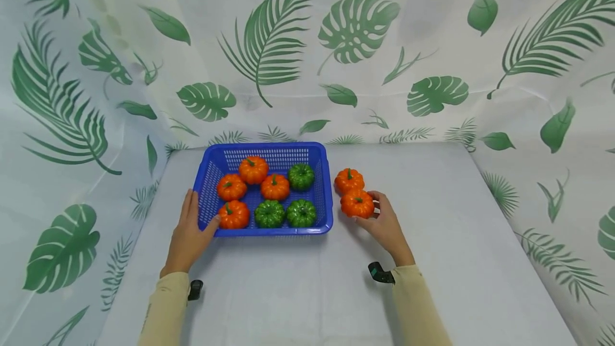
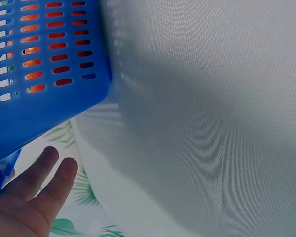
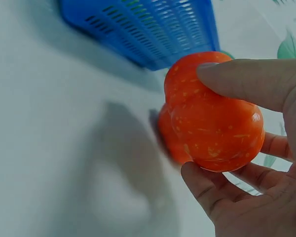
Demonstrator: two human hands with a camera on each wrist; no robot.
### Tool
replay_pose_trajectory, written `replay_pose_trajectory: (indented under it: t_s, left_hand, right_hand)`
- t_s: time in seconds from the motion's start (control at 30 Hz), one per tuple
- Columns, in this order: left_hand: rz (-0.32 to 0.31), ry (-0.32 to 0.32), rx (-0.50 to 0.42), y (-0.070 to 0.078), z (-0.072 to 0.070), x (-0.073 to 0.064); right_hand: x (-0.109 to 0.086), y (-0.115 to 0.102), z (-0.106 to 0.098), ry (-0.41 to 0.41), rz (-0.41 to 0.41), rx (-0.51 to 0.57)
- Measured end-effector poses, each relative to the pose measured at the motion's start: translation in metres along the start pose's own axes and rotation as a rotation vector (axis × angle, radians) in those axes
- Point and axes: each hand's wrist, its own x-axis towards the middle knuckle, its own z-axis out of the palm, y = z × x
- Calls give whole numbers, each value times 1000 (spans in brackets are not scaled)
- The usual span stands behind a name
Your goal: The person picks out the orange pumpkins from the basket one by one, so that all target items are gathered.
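Note:
A blue plastic basket (image 1: pixel 271 232) with slotted sides stands on the table, holding several small orange pumpkins (image 1: pixel 253 170) and three green pumpkins (image 1: pixel 301 213). My left hand (image 1: pixel 189 236) holds the basket's near left corner, thumb over the rim and fingers along the outside. Two fingers (image 2: pixel 59 190) stretch past the basket in the left wrist view. To the right of the basket, my right hand (image 1: pixel 384 224) grips an orange pumpkin (image 3: pixel 217 123) between thumb and fingers, with its shadow on the table below. Just behind it sits another orange pumpkin (image 1: pixel 349 179).
A pale cloth covers the table (image 1: pixel 288 292). White curtains (image 1: pixel 298 57) printed with green leaves rise behind it and at both sides. The basket stands close to the back curtain.

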Motion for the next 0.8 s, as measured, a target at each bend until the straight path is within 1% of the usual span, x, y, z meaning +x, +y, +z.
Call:
replay_pose_trajectory:
  t_s: [0.2, 0.37, 0.57, 0.8]
  left_hand:
    - [-5, 2, 6, -1, 1, 2]
    - [-14, -2, 10, 0, 1, 3]
    - [-18, 8, 4, 2, 1, 2]
    - [-25, 17, 6, 0, 2, 1]
  right_hand:
    - [-3, 11, 4, -19, 12, 2]
    - [-5, 17, 8, -36, 15, -19]
    - [-6, 23, 12, -26, 19, -54]
    - [-4, 25, 16, -25, 13, -50]
